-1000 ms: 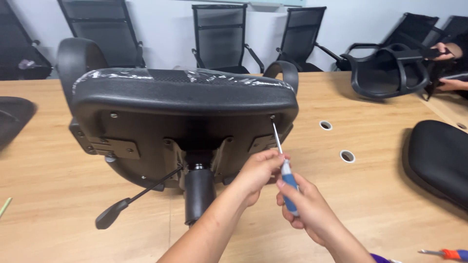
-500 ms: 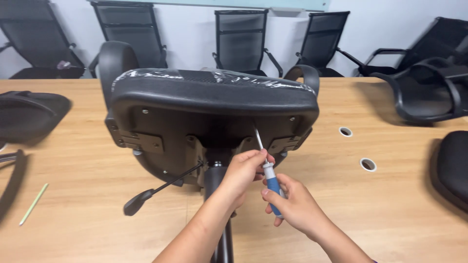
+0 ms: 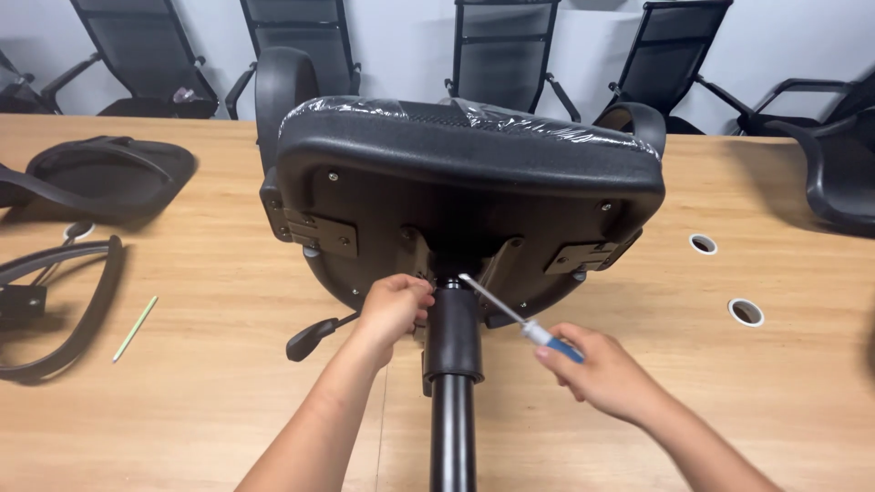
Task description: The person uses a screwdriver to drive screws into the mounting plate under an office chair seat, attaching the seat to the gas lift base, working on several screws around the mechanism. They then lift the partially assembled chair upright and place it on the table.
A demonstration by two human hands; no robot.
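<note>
A black office chair seat (image 3: 465, 173) lies tipped on the wooden table (image 3: 228, 301), its underside facing me, plastic wrap on its top edge. A black gas cylinder (image 3: 453, 364) sticks out of the seat mechanism toward me. My left hand (image 3: 394, 308) has its fingers curled against the mechanism plate just left of the cylinder; whether it pinches something small I cannot tell. My right hand (image 3: 597, 369) grips a blue-handled screwdriver (image 3: 515, 316), whose metal tip points up-left at the mechanism near the cylinder's top.
A black adjustment lever (image 3: 314, 334) juts from the seat at lower left. Black chair parts (image 3: 87, 173) and an armrest frame (image 3: 55, 305) lie at the left with a thin green stick (image 3: 135, 328). Two round cable holes (image 3: 746, 312) sit at the right. Chairs line the far side.
The view has shifted right, so the seat sits more central. My right hand has drawn back to the right, tilting the screwdriver from nearly upright to a slant. My left hand stays at the mechanism.
</note>
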